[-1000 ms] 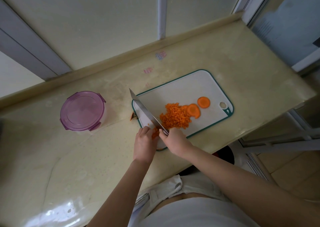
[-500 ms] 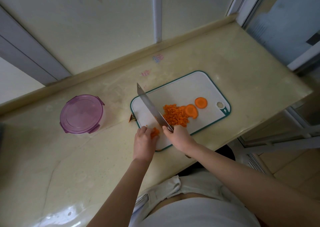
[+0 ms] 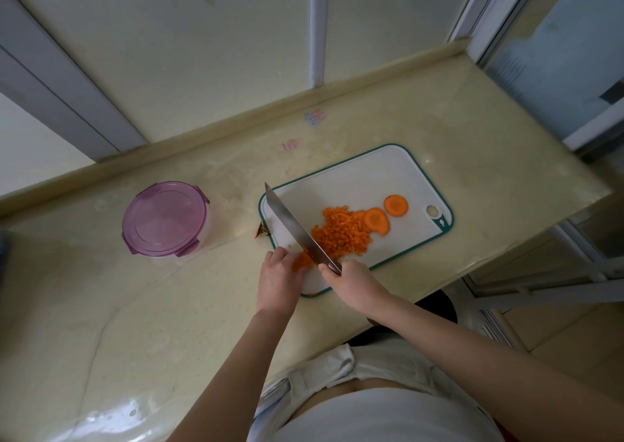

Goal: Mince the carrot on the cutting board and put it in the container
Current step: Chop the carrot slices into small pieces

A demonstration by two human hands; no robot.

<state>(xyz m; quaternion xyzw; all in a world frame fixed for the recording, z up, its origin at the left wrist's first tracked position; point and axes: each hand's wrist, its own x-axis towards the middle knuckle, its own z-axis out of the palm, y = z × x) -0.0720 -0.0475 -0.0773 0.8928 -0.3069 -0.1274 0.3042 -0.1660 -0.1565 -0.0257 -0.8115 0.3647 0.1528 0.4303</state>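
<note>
- Right grip (image 3: 351,281) closed round knife (image 3: 293,229) handle; left grip (image 3: 278,279) curled over carrot (image 3: 301,261) on board (image 3: 354,178), beside mince (image 3: 341,235).
- Advised: fingertips tucked back, short even cuts.
- Container (image 3: 165,218) lidded, well apart on bench (image 3: 439,120).

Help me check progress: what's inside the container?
Nothing inside shows: the container has its purple lid on, covering any contents. The minced carrot lies on the cutting board.
</note>
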